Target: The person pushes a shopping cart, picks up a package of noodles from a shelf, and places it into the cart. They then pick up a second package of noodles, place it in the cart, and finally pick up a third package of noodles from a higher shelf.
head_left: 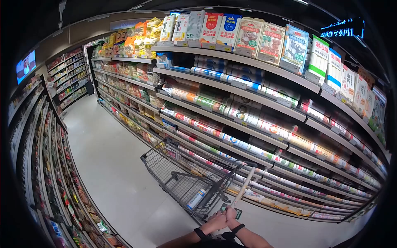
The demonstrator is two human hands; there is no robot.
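Note:
A dark wire shopping cart stands in front of me, angled toward the shelves on the right. Its pale handle slants down to my hands at the near end. My left hand and my right hand lie close together there, fingers curled and partly overlapping. Both look closed on the handle, though the fingers partly hide it. Dark bands circle both wrists. Beside my right hand shows a small dark green panel with light marks. Inside the cart lies a white and blue cylindrical pack.
Long shelves hold rows of wrapped packs on the right, with upright bags on top. Another stocked shelf lines the left. A pale floor runs between them toward back shelves. A person stands far left.

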